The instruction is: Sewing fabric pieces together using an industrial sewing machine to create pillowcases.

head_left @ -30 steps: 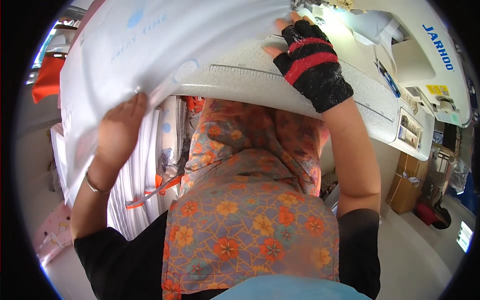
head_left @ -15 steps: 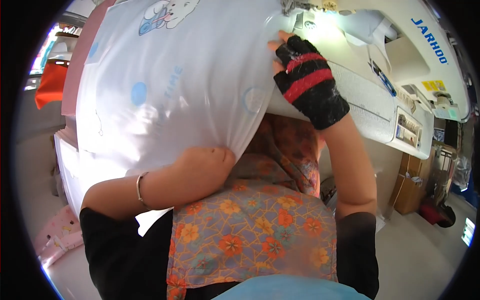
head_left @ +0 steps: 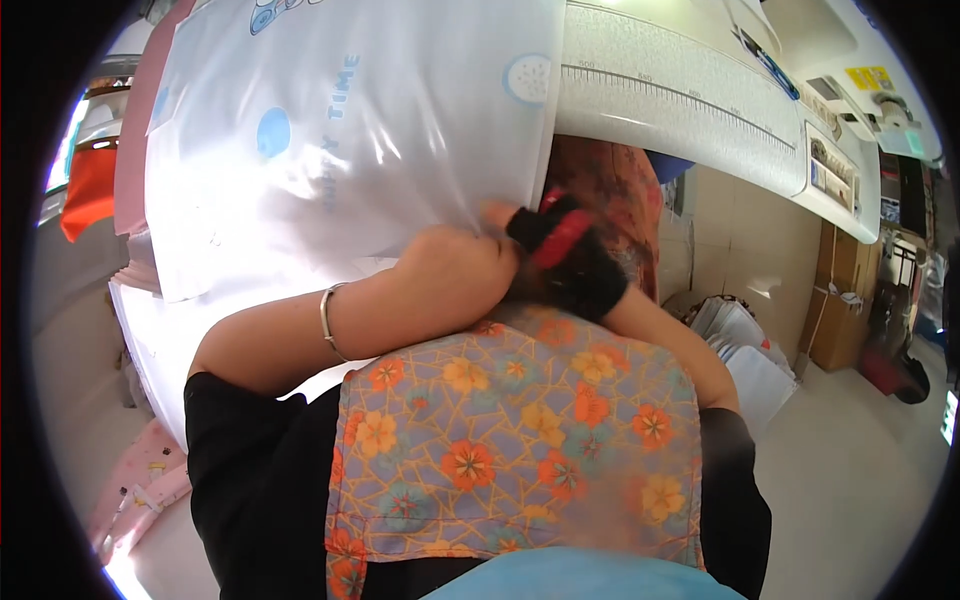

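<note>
A glossy white sheet with pale blue printed motifs spreads in front of me and drapes toward my lap. My left hand, with a bracelet at its wrist, is closed on the near right corner of the sheet. Close beside it is my right hand, in a black fingerless glove with red stripes. Motion smears the right hand, and its fingers are largely hidden, so its grip cannot be made out. The sheet's right edge lies along the white bed of a sewing machine, which bears a printed ruler scale.
A blue-handled tool lies on the machine bed, near a small parts compartment. To the right stand a cardboard box and a bundle of white material. An orange cloth hangs at the left; pink printed fabric lies below.
My right hand has come down from beside the needle area to my left hand. The sheet's near edge has shifted slightly up and right with my left hand, and the view has tilted downward.
</note>
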Tool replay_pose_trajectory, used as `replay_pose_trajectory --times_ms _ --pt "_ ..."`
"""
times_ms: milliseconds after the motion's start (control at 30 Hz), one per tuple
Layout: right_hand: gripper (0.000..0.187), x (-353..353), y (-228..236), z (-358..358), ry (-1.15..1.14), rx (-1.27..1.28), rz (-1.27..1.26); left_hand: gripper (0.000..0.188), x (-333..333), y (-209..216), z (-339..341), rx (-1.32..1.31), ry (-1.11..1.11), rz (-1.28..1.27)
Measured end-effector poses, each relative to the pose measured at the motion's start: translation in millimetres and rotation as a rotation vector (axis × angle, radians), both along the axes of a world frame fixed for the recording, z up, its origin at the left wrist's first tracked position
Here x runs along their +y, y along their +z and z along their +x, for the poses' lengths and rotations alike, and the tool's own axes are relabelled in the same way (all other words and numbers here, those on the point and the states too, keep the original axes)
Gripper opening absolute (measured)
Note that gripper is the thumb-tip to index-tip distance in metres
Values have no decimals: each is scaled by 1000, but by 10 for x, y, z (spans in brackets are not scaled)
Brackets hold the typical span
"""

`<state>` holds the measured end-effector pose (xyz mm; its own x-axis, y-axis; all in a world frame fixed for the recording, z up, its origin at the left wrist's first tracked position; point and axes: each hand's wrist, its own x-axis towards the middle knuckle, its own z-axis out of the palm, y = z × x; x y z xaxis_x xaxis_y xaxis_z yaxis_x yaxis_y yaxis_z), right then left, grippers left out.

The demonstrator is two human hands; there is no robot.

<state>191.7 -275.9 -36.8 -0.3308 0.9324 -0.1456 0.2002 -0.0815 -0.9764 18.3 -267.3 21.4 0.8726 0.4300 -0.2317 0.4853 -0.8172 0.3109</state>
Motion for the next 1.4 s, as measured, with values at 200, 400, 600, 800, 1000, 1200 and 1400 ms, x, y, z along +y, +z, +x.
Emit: replay_pose_trajectory --times_ms 200,400,600,800,1000,1200,1400 --pt "38 -554 -1386 370 -192 694 -557 11 86 280 134 -48 40 -73" --pt "42 -111 56 -156 -168 447 -455 27 1328 145 236 -595 186 649" --pt "40 100 7 -76 -254 407 -426 30 1611 73 381 -498 290 694" --pt "41 326 10 94 -182 288 -411 30 1959 67 469 -352 394 578" --pt "42 239 -50 170 -32 226 -338 33 1797 -57 485 -436 254 649" --pt "45 183 88 128 3 324 -445 38 1808 38 462 -421 286 621" --pt "44 210 209 112 -51 445 -512 37 1719 11 433 -501 236 665"
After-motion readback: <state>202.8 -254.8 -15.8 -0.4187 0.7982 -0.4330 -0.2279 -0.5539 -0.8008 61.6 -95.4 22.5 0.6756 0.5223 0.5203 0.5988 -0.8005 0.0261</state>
